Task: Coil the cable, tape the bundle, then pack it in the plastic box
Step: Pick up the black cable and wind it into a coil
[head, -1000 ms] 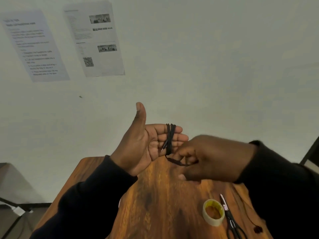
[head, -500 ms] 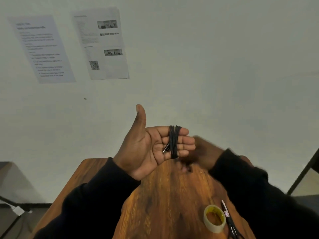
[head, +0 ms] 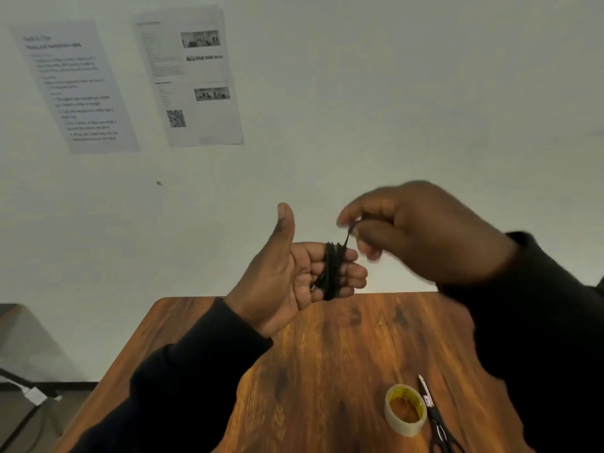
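Two items lie toward the table's [head: 327, 354] near right edge: a tape roll [head: 405, 410] and scissors [head: 437, 421] just beside it. Above the far edge, the left hand [head: 287, 276] is held flat, thumb up and fingers straight, with the black cable [head: 333, 273] wound around them. The right hand [head: 425, 233], raised beside it, pinches the cable's free end. Two printed sheets [head: 192, 76] hang on the wall [head: 425, 93] beyond.

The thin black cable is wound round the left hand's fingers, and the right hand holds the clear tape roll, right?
No: the head view shows the right hand pinching the loose end of the thin black cable; the clear tape roll lies on the wooden table.
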